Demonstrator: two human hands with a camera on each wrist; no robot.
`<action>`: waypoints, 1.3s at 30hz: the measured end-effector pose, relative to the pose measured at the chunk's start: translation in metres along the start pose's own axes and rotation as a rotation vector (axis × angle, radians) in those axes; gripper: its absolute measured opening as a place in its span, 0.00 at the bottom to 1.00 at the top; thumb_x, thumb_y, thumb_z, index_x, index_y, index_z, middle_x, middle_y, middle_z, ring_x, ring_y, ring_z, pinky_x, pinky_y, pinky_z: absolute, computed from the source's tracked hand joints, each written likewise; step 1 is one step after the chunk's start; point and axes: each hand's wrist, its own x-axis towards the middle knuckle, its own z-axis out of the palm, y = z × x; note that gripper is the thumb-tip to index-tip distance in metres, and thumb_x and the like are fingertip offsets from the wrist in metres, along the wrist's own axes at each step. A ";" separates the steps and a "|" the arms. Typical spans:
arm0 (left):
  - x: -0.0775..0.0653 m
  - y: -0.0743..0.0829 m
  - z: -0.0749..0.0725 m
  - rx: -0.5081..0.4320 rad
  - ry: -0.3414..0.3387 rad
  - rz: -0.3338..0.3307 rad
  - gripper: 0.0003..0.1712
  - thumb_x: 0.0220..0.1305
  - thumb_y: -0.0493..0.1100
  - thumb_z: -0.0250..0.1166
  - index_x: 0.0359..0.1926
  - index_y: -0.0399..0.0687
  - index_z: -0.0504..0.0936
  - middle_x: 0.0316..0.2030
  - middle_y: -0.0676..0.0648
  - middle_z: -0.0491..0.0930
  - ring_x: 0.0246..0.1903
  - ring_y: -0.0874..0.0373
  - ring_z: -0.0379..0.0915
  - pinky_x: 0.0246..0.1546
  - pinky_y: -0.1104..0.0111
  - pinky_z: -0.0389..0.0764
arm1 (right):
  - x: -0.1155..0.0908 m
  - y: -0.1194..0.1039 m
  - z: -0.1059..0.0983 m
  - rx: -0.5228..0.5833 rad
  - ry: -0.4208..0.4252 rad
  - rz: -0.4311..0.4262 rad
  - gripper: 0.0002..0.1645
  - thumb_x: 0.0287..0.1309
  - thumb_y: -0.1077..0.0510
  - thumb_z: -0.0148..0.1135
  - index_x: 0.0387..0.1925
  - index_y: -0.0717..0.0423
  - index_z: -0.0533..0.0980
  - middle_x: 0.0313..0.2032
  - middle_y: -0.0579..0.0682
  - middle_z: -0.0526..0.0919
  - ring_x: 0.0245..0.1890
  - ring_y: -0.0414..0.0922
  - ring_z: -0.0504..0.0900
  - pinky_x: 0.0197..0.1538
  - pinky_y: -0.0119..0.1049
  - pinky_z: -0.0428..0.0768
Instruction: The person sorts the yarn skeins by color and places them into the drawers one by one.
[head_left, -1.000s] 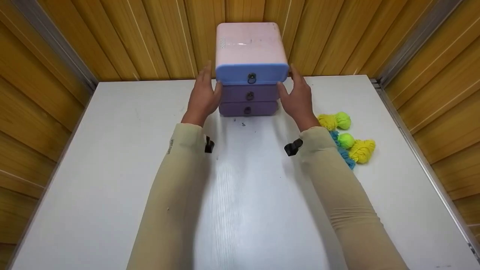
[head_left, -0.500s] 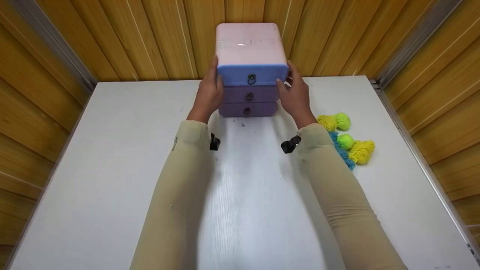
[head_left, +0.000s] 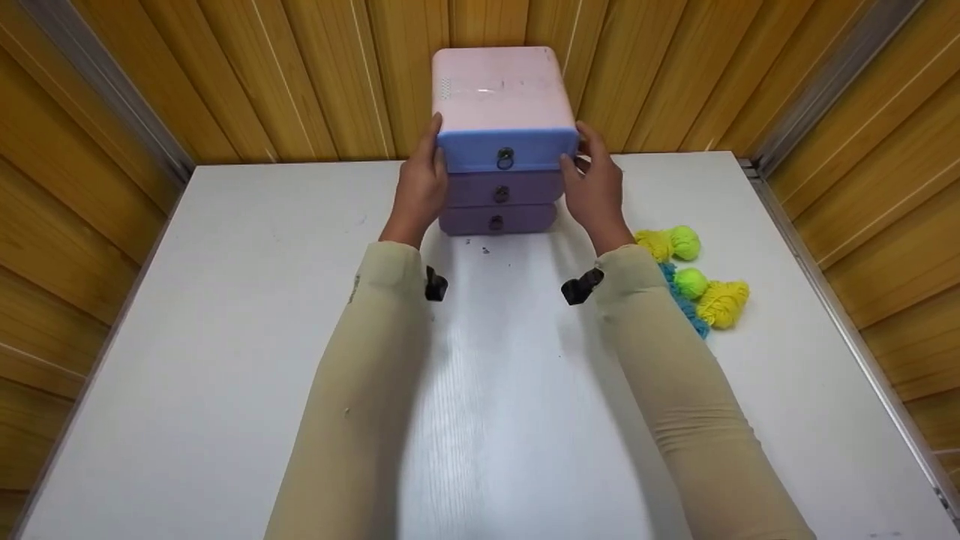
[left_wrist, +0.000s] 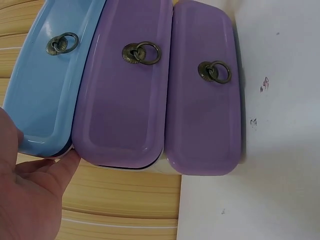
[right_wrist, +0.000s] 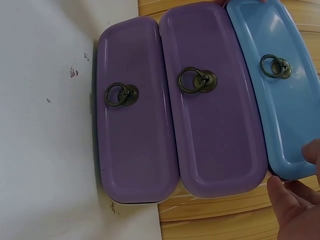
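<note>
A small chest of drawers [head_left: 501, 86] stands by the back wall, with a pink top. Its top drawer front [head_left: 480, 150] is blue; the two lower fronts [left_wrist: 120, 95] are purple, each with a ring pull [right_wrist: 197, 80]. My left hand [head_left: 420, 184] holds the left side at the blue drawer's level, thumb by its front edge. On the right side, my right hand [head_left: 596, 187] grips the same level, thumb [right_wrist: 311, 151] on the blue front and fingers bent around the edge. Parts of the fingers behind the edges are hidden.
To the right, beside my sleeve, lie yellow yarn balls [head_left: 723, 304], green balls [head_left: 691, 283] and blue yarn [head_left: 688, 309]. They rest on the white table [head_left: 225, 337]. Wood-patterned panels [head_left: 315, 75] enclose the back and sides.
My left hand has come in from the left against the chest's side. The right hand's fingers have bent around the right edge. The blue drawer's level has shifted slightly right.
</note>
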 end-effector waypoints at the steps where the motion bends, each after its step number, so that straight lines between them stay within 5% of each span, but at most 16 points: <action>1: 0.000 0.000 0.000 -0.001 -0.001 -0.005 0.30 0.78 0.47 0.37 0.76 0.70 0.43 0.75 0.55 0.52 0.73 0.62 0.50 0.72 0.68 0.53 | 0.000 0.000 0.000 0.001 -0.002 0.002 0.33 0.70 0.52 0.52 0.73 0.38 0.55 0.64 0.50 0.72 0.64 0.44 0.73 0.64 0.33 0.71; 11: -0.001 0.001 -0.002 -0.046 -0.017 -0.027 0.30 0.78 0.48 0.37 0.76 0.72 0.42 0.76 0.57 0.49 0.74 0.63 0.47 0.73 0.68 0.51 | -0.006 0.001 0.000 -0.057 0.073 -0.099 0.35 0.68 0.50 0.55 0.73 0.48 0.58 0.65 0.50 0.69 0.66 0.43 0.68 0.65 0.33 0.70; 21: 0.001 0.003 -0.006 -0.191 -0.037 -0.126 0.30 0.75 0.61 0.38 0.73 0.82 0.43 0.74 0.66 0.48 0.74 0.61 0.47 0.74 0.60 0.51 | -0.014 0.004 0.009 -0.077 0.259 -0.265 0.28 0.64 0.53 0.60 0.63 0.54 0.69 0.51 0.56 0.75 0.50 0.49 0.74 0.56 0.37 0.73; 28: 0.006 0.007 -0.009 -0.231 -0.021 -0.167 0.32 0.73 0.67 0.38 0.74 0.76 0.48 0.74 0.64 0.51 0.74 0.64 0.46 0.73 0.62 0.51 | -0.019 0.000 0.023 -0.064 0.279 -0.342 0.21 0.62 0.56 0.63 0.55 0.59 0.74 0.47 0.57 0.78 0.46 0.49 0.76 0.52 0.41 0.76; 39: 0.015 0.010 -0.015 -0.317 0.015 -0.205 0.28 0.73 0.63 0.42 0.70 0.68 0.60 0.69 0.56 0.64 0.68 0.63 0.58 0.69 0.63 0.61 | -0.020 -0.003 0.045 -0.105 0.236 -0.399 0.19 0.62 0.56 0.63 0.53 0.59 0.77 0.48 0.55 0.79 0.50 0.46 0.78 0.55 0.36 0.76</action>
